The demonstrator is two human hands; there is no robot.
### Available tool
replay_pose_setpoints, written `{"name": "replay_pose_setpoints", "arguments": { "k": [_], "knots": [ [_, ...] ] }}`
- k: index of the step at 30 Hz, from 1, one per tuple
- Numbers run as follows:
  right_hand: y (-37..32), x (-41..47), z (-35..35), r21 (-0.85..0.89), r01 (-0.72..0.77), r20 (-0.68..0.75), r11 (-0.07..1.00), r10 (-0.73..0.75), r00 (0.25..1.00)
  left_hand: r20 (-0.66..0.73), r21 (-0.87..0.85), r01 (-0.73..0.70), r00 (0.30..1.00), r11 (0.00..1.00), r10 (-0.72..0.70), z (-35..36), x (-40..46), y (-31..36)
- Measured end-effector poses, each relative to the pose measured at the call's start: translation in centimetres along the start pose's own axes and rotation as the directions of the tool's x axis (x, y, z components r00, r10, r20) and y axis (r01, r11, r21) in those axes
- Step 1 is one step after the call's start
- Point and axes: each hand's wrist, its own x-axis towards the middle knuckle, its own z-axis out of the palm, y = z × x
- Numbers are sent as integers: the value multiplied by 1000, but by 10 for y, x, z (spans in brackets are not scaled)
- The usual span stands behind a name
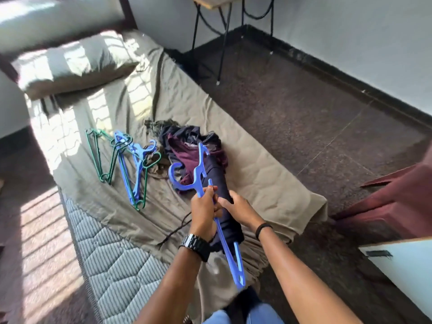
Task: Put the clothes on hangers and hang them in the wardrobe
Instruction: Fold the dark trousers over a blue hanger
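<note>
My left hand grips a blue plastic hanger near its neck, its hook pointing away from me. My right hand holds a dark navy garment that drapes over the hanger's bar. Behind them a pile of clothes, maroon, navy and olive, lies on the bed. Left of the pile rest several loose hangers, green ones and blue ones.
The bed carries an olive sheet, a pillow at its head and bare quilted mattress near me. A metal-legged table stands by the far wall. A maroon cloth and a white panel lie right.
</note>
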Motion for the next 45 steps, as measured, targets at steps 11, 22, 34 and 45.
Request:
{"name": "replay_pose_setpoints", "arguments": {
  "k": [11,22,34,45],
  "knots": [
    [-26,-138,-115,302,20,-264,953,63,962,563,213,185,779,959,-276,135,-27,50],
    [34,-282,-190,32,-154,-775,988,121,620,818,413,-124,487,902,-307,270,-118,18],
    [102,-524,-278,214,-161,-971,964,227,71,790,-441,-892,-439,100,-427,413,-304,-110],
    [132,-760,-298,279,-156,-926,948,222,-306,330,-910,-393,-880,131,-342,507,-584,-221]
  ]
}}
